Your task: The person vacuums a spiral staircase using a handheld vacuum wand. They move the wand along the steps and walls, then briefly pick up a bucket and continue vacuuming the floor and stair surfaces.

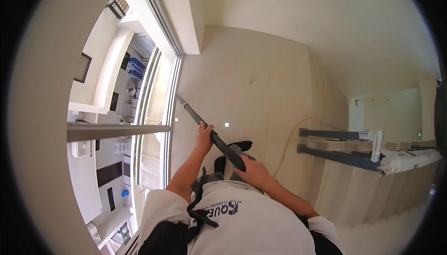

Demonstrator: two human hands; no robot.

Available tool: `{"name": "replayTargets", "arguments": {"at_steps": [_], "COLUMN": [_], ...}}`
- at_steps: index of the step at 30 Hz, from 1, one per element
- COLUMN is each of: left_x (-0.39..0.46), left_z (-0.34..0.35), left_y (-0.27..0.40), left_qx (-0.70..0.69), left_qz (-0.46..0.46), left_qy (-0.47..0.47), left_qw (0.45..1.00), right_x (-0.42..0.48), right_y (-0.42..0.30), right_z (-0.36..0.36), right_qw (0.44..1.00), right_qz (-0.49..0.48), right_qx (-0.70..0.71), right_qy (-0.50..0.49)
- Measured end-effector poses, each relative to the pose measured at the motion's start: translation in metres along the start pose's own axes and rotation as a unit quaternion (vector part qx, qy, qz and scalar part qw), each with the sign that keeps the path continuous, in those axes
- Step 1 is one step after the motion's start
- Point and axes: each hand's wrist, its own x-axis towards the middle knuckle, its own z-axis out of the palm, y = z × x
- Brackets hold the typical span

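Observation:
Both my hands hold a long dark telescopic pole (219,142) that slants from my waist up and left to the window track. My left hand (205,137) is wrapped around its middle, near a joint collar. Around the thick grip end, in front of my body, my right hand (252,171) is closed. The pole's far end narrows past a light collar and reaches the sill of the sliding window (173,91); what is fitted at its tip is hidden. A black strap (197,199) hangs over my white shirt.
A staircase (349,185) descends at the right, beside a dark metal railing (335,154) partly wrapped in plastic. A yellow cord (287,148) lies along the pale floor (241,80). A window mullion (115,132) crosses at the left, with buildings beyond. My feet in black socks are below the pole.

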Motion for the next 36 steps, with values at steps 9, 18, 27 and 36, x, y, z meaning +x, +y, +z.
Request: {"name": "replayTargets", "arguments": {"at_steps": [9,18,27,36], "left_x": [0.099,0.220,0.311,0.363], "left_z": [-0.006,-0.042,-0.073,0.006], "left_y": [0.020,0.032,0.037,0.175], "left_qx": [0.019,-0.011,0.089,0.061], "left_qz": [0.005,-0.030,-0.020,0.331], "left_qy": [0.009,0.083,-0.095,-0.205], "left_qw": [1.000,0.996,0.991,0.919], "right_x": [0.073,0.177,0.233,0.157], "right_y": [0.022,-0.016,-0.011,0.062], "right_z": [-0.075,-0.147,-0.175,-0.273], "right_qw": [0.993,0.994,0.994,0.970], "right_qz": [-0.108,-0.101,-0.075,0.115], "right_qx": [0.030,0.027,0.048,0.165], "right_qy": [-0.029,0.035,0.059,0.136]}}
